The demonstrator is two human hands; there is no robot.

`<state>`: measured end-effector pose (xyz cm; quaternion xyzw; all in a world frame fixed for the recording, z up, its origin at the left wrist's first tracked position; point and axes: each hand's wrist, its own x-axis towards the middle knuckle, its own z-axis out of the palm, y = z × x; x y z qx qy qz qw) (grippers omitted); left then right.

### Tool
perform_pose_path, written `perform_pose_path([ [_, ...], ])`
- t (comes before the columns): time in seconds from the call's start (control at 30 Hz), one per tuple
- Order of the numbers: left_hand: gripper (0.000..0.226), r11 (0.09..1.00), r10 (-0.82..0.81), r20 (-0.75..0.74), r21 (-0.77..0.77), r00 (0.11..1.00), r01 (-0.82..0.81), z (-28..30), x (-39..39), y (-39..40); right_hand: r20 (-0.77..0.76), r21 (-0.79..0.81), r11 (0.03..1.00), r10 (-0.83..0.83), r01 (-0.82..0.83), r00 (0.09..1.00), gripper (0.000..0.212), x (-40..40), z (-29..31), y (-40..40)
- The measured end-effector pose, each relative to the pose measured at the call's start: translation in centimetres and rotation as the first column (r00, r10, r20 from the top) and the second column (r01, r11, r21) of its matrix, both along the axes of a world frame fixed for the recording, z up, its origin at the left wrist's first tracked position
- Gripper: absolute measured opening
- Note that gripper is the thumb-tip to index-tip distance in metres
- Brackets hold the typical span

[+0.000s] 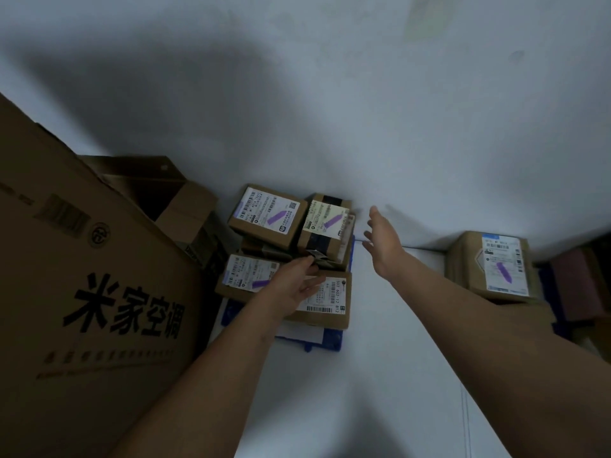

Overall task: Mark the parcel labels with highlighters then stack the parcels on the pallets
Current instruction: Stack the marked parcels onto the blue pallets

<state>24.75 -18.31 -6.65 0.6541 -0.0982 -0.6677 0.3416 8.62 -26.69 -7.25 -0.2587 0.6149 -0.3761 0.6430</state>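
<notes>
Left hand (294, 285) hovers loose-fingered over the front-right parcel (325, 300) on the blue pallet (325, 340), grasping nothing; right hand (385, 244) reaches out flat and empty beside the stack. These small cardboard boxes look light and stiff, best gripped by opposite sides. A large air-conditioner carton (82, 292) crowds the left

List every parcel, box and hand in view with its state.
Back-left parcel: stacked, label marked purple.
Back-right parcel: stacked, marked purple.
Front-left parcel: marked purple.
Front-right parcel: mark not visible.
Far-right parcel: marked purple.
Open carton: flaps open.
Left hand: open.
Right hand: open.
</notes>
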Motion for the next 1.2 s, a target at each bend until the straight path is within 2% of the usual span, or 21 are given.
perform_pose_path([
  [0.13, 0.026, 0.999, -0.050, 0.021, 0.005, 0.999, 0.050, -0.4, -1.8, 0.5, -0.099, 0.035, 0.998, -0.042, 0.045, 0.994, 0.057, -3.3, -1.3, 2.1],
  [0.27, 0.025, 0.991, -0.135, 0.028, 0.027, 0.990, 0.134, -1.1, -5.4, 0.7, -0.295, -0.043, 0.997, -0.072, 0.062, 0.953, 0.048, -8.5, -2.2, 5.3],
  [0.43, 0.029, 0.959, -0.283, 0.018, 0.022, 0.959, 0.282, -1.4, -10.4, 1.0, -0.580, -0.191, 0.979, -0.175, 0.077, 0.796, 0.047, -16.9, -3.7, 8.4],
  [0.53, 0.026, 0.944, -0.329, 0.030, 0.020, 0.944, 0.329, -1.7, -12.6, 0.9, -0.670, -0.208, 0.973, -0.217, 0.102, 0.710, 0.043, -21.6, -4.8, 9.2],
  [0.6, 0.025, 0.934, -0.356, 0.043, 0.031, 0.934, 0.355, -2.1, -14.0, 1.0, -0.771, -0.172, 0.983, -0.174, 0.063, 0.612, 0.036, -24.5, -5.7, 9.8],
  [0.67, 0.025, 0.925, -0.379, 0.041, 0.042, 0.924, 0.377, -2.5, -15.1, 1.1, -0.871, -0.067, 0.998, -0.066, 0.015, 0.486, 0.043, -27.1, -6.4, 10.7],
  [0.73, 0.026, 0.916, -0.401, 0.045, 0.053, 0.915, 0.399, -2.9, -15.9, 1.2, -0.863, 0.079, 0.997, 0.079, -0.022, 0.500, 0.059, -29.1, -6.9, 11.4],
  [0.8, 0.026, 0.914, -0.404, 0.058, 0.056, 0.913, 0.402, -3.1, -16.6, 1.4, -0.824, 0.160, 0.975, 0.217, -0.153, 0.524, 0.071, -30.2, -7.3, 11.6],
  [0.9, 0.021, 0.912, -0.410, 0.067, 0.067, 0.910, 0.406, -3.1, -17.1, 1.8, -0.818, 0.261, 0.917, 0.377, -0.302, 0.436, 0.076, -31.2, -7.5, 11.0],
  [0.97, 0.018, 0.907, -0.420, 0.081, 0.082, 0.904, 0.414, -3.1, -17.1, 2.0, -0.817, 0.341, 0.871, 0.461, -0.353, 0.347, 0.074, -31.7, -7.9, 10.7],
  [1.03, 0.017, 0.905, -0.423, 0.100, 0.095, 0.900, 0.415, -3.1, -17.0, 2.3, -0.839, 0.356, 0.853, 0.472, -0.383, 0.272, 0.070, -31.9, -8.4, 10.9],
  [1.1, 0.019, 0.905, -0.422, 0.113, 0.105, 0.899, 0.412, -3.2, -17.0, 2.6, -0.859, 0.374, 0.840, 0.474, -0.393, 0.195, 0.061, -31.9, -8.6, 11.7],
  [1.2, 0.022, 0.907, -0.417, 0.117, 0.118, 0.902, 0.404, -3.5, -17.4, 3.2, -0.839, 0.477, 0.771, 0.542, -0.422, 0.042, 0.048, -32.0, -8.6, 13.7],
])
